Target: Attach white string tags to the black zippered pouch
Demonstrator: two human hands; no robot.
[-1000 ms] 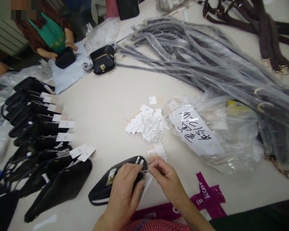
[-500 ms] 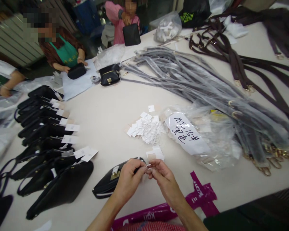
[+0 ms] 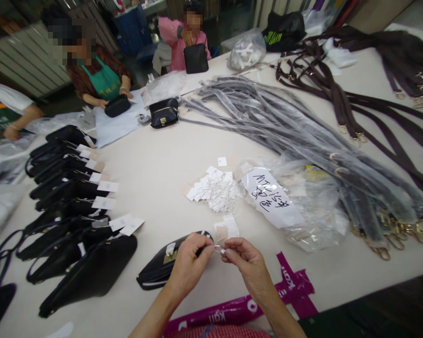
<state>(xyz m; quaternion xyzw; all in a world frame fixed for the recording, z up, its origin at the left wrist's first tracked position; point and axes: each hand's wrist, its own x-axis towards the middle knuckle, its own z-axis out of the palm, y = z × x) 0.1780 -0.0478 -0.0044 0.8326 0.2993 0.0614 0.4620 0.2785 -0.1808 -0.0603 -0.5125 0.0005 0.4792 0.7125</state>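
Note:
Between my two hands runs a thin white tag string (image 3: 217, 246), pinched at each end. My left hand (image 3: 193, 258) has its fingers closed on one end, over the right tip of a black handbag (image 3: 158, 263) with a gold clasp. My right hand (image 3: 245, 257) pinches the other end, where a small white piece shows at the fingertips. Just beyond my fingers lie a few white and beige tags (image 3: 229, 227). Farther off is a heap of white hang tags (image 3: 216, 188) with tangled strings.
A row of black handbags with tags (image 3: 88, 272) stands at the left. On the right lie a labelled clear plastic bag (image 3: 303, 206), wrapped straps (image 3: 268, 117) and dark brown straps (image 3: 338, 94). Purple tape (image 3: 232, 310) runs along the near edge. Co-workers handle bags across the table.
My hands have drawn slightly apart, the right one moving right, and more of the white string shows between them. The view has shifted slightly.

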